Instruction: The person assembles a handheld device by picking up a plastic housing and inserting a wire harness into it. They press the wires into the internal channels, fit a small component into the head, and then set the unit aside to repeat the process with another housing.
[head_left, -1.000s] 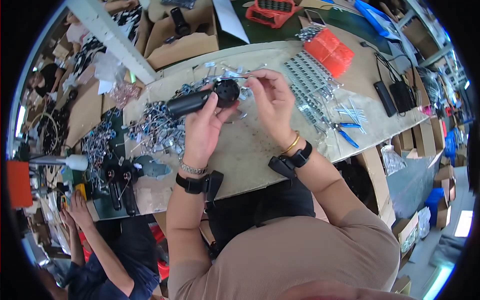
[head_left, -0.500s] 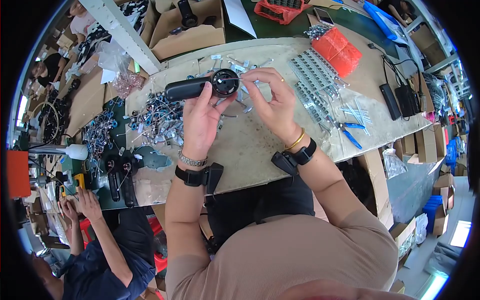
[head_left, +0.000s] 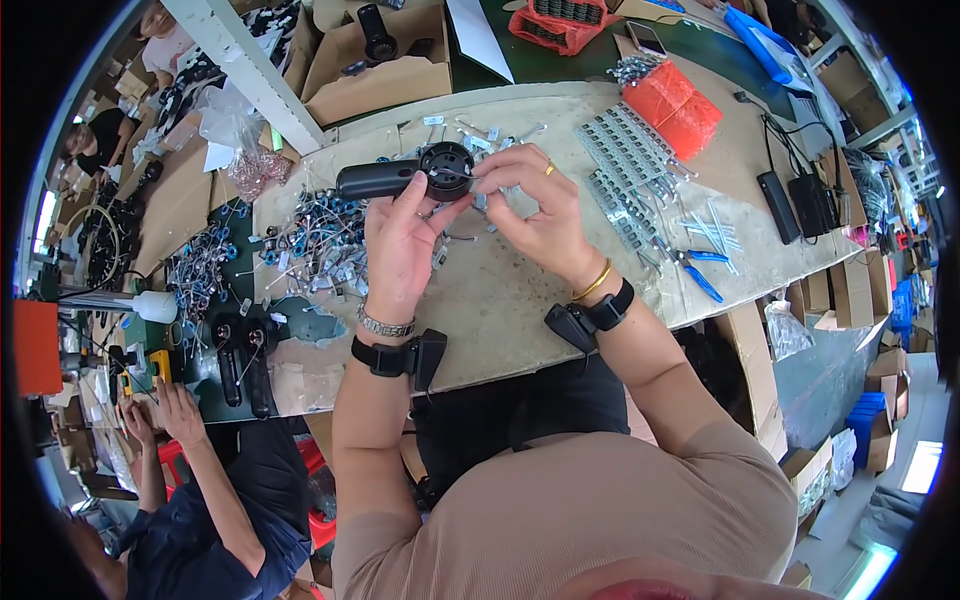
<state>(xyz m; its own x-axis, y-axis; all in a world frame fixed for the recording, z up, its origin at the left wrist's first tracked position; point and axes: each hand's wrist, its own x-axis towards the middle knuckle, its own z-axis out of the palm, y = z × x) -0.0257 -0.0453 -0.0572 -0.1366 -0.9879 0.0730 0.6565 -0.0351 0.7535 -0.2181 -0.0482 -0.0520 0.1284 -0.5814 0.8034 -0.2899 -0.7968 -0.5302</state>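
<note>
My left hand (head_left: 399, 240) is closed around a black fan-like body (head_left: 376, 181) with a long rounded handle and an open round head (head_left: 446, 170). The handle points left, and the head's hollow side faces up. A thin wire (head_left: 462, 176) crosses the head to its right rim. There my right hand (head_left: 545, 210) pinches the wire's end between thumb and fingers; the fingertips partly hide it. Beneath and left of my hands lies a heap of small wired parts (head_left: 335, 240) with blue rings and white connectors.
Rows of small metal parts (head_left: 625, 150) lie right of my hands, near a red plastic-wrapped bundle (head_left: 672, 105). Blue-handled pliers (head_left: 703, 280) rest by white sticks (head_left: 715, 230). An open carton (head_left: 375, 88) stands at the back. A co-worker's hands (head_left: 165, 412) are at lower left.
My right fingers have moved slightly left and down, closer against the round head's rim. The black body has shifted a little to the right and its head is tilted slightly differently.
</note>
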